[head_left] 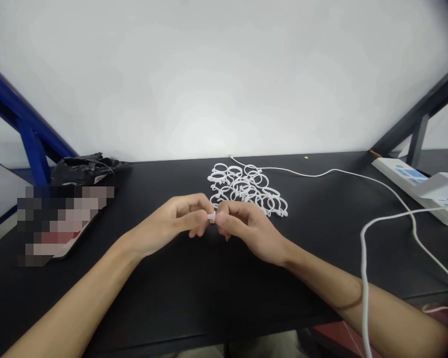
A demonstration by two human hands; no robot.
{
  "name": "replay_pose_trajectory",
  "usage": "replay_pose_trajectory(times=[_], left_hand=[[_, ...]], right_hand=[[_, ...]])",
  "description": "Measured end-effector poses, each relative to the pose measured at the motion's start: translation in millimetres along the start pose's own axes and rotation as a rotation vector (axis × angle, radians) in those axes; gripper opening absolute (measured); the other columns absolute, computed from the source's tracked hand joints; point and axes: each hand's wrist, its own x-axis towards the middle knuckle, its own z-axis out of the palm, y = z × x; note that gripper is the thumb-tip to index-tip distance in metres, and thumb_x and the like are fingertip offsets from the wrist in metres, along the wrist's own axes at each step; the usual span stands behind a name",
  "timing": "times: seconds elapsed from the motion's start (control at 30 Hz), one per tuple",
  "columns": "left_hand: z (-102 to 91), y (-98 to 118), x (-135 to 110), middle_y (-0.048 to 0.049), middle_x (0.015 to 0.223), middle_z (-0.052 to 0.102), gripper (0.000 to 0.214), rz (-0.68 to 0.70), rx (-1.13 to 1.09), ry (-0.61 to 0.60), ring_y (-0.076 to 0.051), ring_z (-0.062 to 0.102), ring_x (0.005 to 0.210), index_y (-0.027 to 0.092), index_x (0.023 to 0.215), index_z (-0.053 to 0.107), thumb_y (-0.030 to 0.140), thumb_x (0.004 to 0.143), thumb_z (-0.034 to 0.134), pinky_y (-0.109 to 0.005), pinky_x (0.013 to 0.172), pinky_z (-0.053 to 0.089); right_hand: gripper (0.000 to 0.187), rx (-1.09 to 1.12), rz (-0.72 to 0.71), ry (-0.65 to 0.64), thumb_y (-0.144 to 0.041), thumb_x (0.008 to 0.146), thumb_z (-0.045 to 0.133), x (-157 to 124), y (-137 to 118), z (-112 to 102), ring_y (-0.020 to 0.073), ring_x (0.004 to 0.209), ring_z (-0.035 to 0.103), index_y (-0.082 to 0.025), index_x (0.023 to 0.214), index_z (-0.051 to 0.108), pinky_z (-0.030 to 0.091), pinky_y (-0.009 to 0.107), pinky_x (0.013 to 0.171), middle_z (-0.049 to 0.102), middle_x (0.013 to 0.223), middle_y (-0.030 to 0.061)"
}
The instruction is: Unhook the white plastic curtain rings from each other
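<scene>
My left hand [179, 219] and my right hand [248, 226] meet fingertip to fingertip above the black table. Thumb and fingers of both are pinched on a small white plastic piece [211, 217]. Most of that piece is hidden by my fingers, so its full shape cannot be made out. Just beyond my right hand lies a loose pile of white plastic rings [242, 186] with small tabs on them. Several rings overlap one another, and the pile's near edge is partly covered by my hands.
On the black table [164, 298], a black plastic bag [80, 169] and a blurred-out flat object [65, 223] lie left. A white power strip [403, 174] sits right. One white cable [321, 174] runs behind the rings; another white cable [364, 278] crosses before my right forearm.
</scene>
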Motion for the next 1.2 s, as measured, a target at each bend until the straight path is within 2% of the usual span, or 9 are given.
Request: replay_pose_trajectory(times=[0.1, 0.27, 0.37, 0.5, 0.67, 0.8, 0.93, 1.1, 1.2], left_hand=[[-3.3, 1.5, 1.3, 0.0013, 0.075, 0.059, 0.021, -0.010, 0.052, 0.127, -0.012, 0.050, 0.067, 0.021, 0.091, 0.061, 0.041, 0.086, 0.066, -0.026, 0.065, 0.040], [-6.2, -2.3, 5.4, 0.0010, 0.078, 0.061, 0.025, 0.008, 0.179, 0.315, -0.012, 0.049, 0.065, 0.020, 0.089, 0.062, 0.045, 0.089, 0.059, -0.026, 0.064, 0.040], [-8.9, -5.0, 7.6, 0.0015, 0.076, 0.059, 0.030, 0.006, 0.303, 0.463, -0.013, 0.048, 0.066, 0.020, 0.083, 0.063, 0.049, 0.089, 0.057, -0.026, 0.063, 0.039], [-13.5, -11.7, 13.0, 0.0002, 0.082, 0.064, 0.031, -0.043, 0.524, 0.602, -0.016, 0.052, 0.073, 0.021, 0.087, 0.067, 0.051, 0.085, 0.059, -0.027, 0.066, 0.038], [-17.3, -21.0, 33.1, -0.0002, 0.083, 0.068, 0.033, -0.108, 0.630, 0.581, -0.018, 0.055, 0.075, 0.022, 0.084, 0.070, 0.052, 0.084, 0.057, -0.029, 0.068, 0.038], [-17.9, -21.6, 55.6, 0.0006, 0.078, 0.068, 0.033, -0.117, 0.651, 0.548, -0.017, 0.055, 0.071, 0.022, 0.084, 0.070, 0.053, 0.082, 0.059, -0.028, 0.064, 0.037], [-18.0, -20.3, 69.1, -0.0009, 0.080, 0.070, 0.035, -0.092, 0.692, 0.588, -0.018, 0.060, 0.074, 0.022, 0.089, 0.070, 0.055, 0.080, 0.062, -0.028, 0.066, 0.041], [-30.6, -30.4, 63.8, -0.0052, 0.094, 0.071, 0.033, -0.100, 0.872, 0.660, -0.022, 0.062, 0.084, 0.022, 0.090, 0.068, 0.052, 0.086, 0.054, -0.033, 0.077, 0.045], [-45.1, -41.9, 52.5, -0.0106, 0.110, 0.068, 0.034, -0.080, 1.122, 0.687, -0.030, 0.057, 0.103, 0.020, 0.100, 0.066, 0.046, 0.089, 0.047, -0.042, 0.091, 0.042]], right_hand=[[0.030, -0.192, -0.004, 0.146, -0.045, 0.092, 0.055, 0.1, 2.5, 1.1, 0.0114, 0.070, 0.052, -0.019, 0.078, 0.059, 0.045, 0.026, 0.064, 0.057, 0.082, 0.0009], [0.016, -0.557, -0.133, 0.274, -0.030, 0.091, 0.058, -1.9, 10.6, 5.7, 0.0097, 0.073, 0.058, -0.021, 0.102, 0.064, 0.052, 0.027, 0.069, 0.055, 0.113, 0.0065], [0.021, -0.685, -0.154, 0.278, -0.031, 0.091, 0.057, -2.3, 12.6, 5.3, 0.0097, 0.071, 0.059, -0.023, 0.109, 0.062, 0.053, 0.029, 0.070, 0.054, 0.116, 0.0067], [0.015, -0.791, -0.185, 0.363, -0.031, 0.092, 0.056, 0.1, 11.2, -5.1, 0.0106, 0.070, 0.059, -0.022, 0.101, 0.063, 0.053, 0.030, 0.067, 0.057, 0.110, 0.0057], [0.013, -0.883, -0.206, 0.538, -0.029, 0.092, 0.054, 5.4, 11.5, -25.3, 0.0122, 0.071, 0.058, -0.020, 0.096, 0.062, 0.051, 0.030, 0.067, 0.057, 0.103, 0.0054], [0.014, -0.908, -0.186, 0.553, -0.030, 0.092, 0.054, 7.9, 14.5, -32.0, 0.0128, 0.072, 0.057, -0.020, 0.095, 0.063, 0.050, 0.030, 0.068, 0.058, 0.102, 0.0053], [0.014, -0.898, -0.173, 0.535, -0.030, 0.091, 0.054, 8.6, 15.2, -31.7, 0.0136, 0.074, 0.057, -0.020, 0.095, 0.063, 0.049, 0.030, 0.069, 0.059, 0.102, 0.0055], [0.012, -0.892, -0.176, 0.518, -0.029, 0.092, 0.054, 8.1, 15.0, -31.5, 0.0140, 0.077, 0.058, -0.020, 0.092, 0.063, 0.047, 0.030, 0.070, 0.059, 0.100, 0.0048], [0.012, -0.901, -0.177, 0.509, -0.028, 0.092, 0.054, 8.0, 15.2, -32.5, 0.0152, 0.080, 0.058, -0.020, 0.090, 0.063, 0.046, 0.030, 0.070, 0.060, 0.099, 0.0049]])
